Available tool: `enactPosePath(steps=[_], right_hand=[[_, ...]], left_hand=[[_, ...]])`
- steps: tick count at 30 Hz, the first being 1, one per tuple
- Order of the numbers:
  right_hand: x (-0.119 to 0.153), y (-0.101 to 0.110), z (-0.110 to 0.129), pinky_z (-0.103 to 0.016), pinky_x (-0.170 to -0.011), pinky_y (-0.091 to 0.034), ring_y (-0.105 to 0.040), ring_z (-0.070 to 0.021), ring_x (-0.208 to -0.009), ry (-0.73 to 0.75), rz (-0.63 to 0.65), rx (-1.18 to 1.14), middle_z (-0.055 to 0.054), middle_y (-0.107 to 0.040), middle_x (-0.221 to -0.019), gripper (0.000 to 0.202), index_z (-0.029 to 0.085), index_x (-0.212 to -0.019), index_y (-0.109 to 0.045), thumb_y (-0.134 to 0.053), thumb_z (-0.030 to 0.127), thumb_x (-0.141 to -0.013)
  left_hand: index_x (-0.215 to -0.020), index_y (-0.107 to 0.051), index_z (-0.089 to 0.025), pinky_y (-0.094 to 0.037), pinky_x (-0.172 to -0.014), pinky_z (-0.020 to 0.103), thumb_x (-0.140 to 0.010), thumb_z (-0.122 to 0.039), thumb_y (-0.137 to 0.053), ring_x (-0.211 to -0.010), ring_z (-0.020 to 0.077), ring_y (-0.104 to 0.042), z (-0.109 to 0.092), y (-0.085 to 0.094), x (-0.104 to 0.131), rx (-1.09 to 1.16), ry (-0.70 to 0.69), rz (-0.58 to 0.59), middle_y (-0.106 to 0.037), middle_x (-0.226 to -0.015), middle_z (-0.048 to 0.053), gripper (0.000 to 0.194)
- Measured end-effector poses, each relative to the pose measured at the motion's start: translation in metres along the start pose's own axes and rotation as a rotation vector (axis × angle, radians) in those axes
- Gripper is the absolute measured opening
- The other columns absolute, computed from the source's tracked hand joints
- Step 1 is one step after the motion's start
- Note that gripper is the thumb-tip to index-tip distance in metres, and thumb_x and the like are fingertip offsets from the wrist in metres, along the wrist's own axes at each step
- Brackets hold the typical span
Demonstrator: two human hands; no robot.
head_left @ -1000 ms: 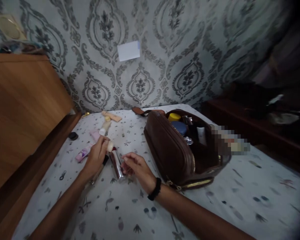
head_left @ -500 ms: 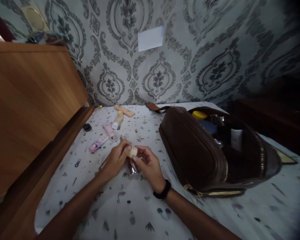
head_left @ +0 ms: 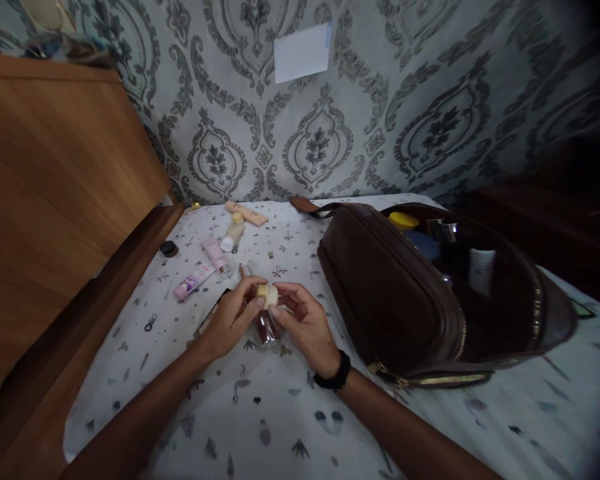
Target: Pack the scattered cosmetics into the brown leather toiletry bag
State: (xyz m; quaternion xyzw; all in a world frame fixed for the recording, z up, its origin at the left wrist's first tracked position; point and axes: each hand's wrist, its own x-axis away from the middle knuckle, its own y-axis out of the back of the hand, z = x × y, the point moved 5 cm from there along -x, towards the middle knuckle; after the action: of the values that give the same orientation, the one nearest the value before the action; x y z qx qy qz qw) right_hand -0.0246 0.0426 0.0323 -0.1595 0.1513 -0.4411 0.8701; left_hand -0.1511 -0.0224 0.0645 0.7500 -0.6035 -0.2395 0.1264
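Note:
A small cream jar (head_left: 268, 295), yellowish on its left side and white on its right, is held between both hands above the sheet. My left hand (head_left: 231, 317) pinches its yellowish side between thumb and fingers. On the other side, the fingers of my right hand (head_left: 307, 327), with a black band at the wrist, close round the white part. Beneath the hands lies a shiny pinkish-brown bottle (head_left: 269, 331), its upper part hidden by them. A flat dark-edged item (head_left: 213, 312) is partly covered by my left hand.
Left of the hands lie a purple-and-pink tube (head_left: 194, 283), a pink tube (head_left: 215, 257), a beige tube (head_left: 233, 236), a peach tube (head_left: 247, 213) and a small black jar (head_left: 169, 249). An open brown bag (head_left: 385, 293) holding toiletries stands at right; a wooden cabinet (head_left: 65, 200) is at left.
The view has shifted slightly. Both hands still hold the jar, which has turned a little so more of its yellowish and white sides shows. The surrounding items stay in place.

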Motion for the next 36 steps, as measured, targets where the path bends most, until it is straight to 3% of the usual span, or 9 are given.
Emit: enactPosePath(steps=[6,11,21,30,36], right_hand=[[0.0,0.0,0.002,-0.023,-0.055,-0.049,-0.06,-0.0156,-0.077,-0.011,-0.008,-0.008,-0.003,-0.067,-0.09,0.038,0.021,-0.101,-0.066,-0.082,0.033,-0.069],[-0.002,0.003,-0.004,-0.021,-0.051,-0.047,-0.059,-0.0135,-0.071,-0.033,0.015,-0.038,-0.003,-0.067,-0.088,0.041,0.02,-0.104,-0.065,-0.082,0.037,-0.07],[-0.005,0.005,-0.003,-0.024,-0.066,-0.053,-0.062,-0.0143,-0.085,0.098,0.062,-0.017,-0.003,-0.068,-0.096,0.037,0.023,-0.104,-0.065,-0.082,0.032,-0.072],[-0.005,0.005,0.001,-0.022,-0.053,-0.052,-0.062,-0.0124,-0.07,0.033,0.079,-0.051,-0.002,-0.068,-0.088,0.037,0.021,-0.104,-0.063,-0.078,0.039,-0.076],[-0.003,0.004,0.002,-0.026,-0.07,-0.054,-0.064,-0.0135,-0.081,0.071,0.053,-0.03,-0.002,-0.069,-0.094,0.034,0.022,-0.101,-0.063,-0.079,0.034,-0.074]], left_hand=[[-0.122,-0.051,-0.019,-0.046,-0.077,0.03,-0.098,-0.041,-0.043,-0.087,0.019,-0.06,-0.007,0.0,0.001,-0.035,-0.057,0.02,-0.063,-0.099,0.005,0.034],[-0.13,-0.045,-0.019,-0.048,-0.077,0.03,-0.097,-0.041,-0.047,-0.092,0.0202,-0.061,-0.004,-0.002,0.003,-0.014,-0.051,0.042,-0.062,-0.11,0.008,0.039],[-0.124,-0.05,-0.02,-0.048,-0.083,0.029,-0.095,-0.042,-0.052,-0.099,0.0207,-0.06,0.004,-0.001,0.0,0.113,0.008,0.024,-0.063,-0.11,0.007,0.036],[-0.127,-0.055,-0.022,-0.048,-0.087,0.03,-0.094,-0.037,-0.056,-0.101,0.0208,-0.06,0.001,0.002,0.0,0.147,-0.044,0.026,-0.061,-0.118,0.007,0.037],[-0.122,-0.061,-0.02,-0.046,-0.093,0.031,-0.092,-0.035,-0.057,-0.107,0.0219,-0.058,-0.004,0.005,-0.005,0.138,-0.089,-0.025,-0.063,-0.116,0.008,0.034]])
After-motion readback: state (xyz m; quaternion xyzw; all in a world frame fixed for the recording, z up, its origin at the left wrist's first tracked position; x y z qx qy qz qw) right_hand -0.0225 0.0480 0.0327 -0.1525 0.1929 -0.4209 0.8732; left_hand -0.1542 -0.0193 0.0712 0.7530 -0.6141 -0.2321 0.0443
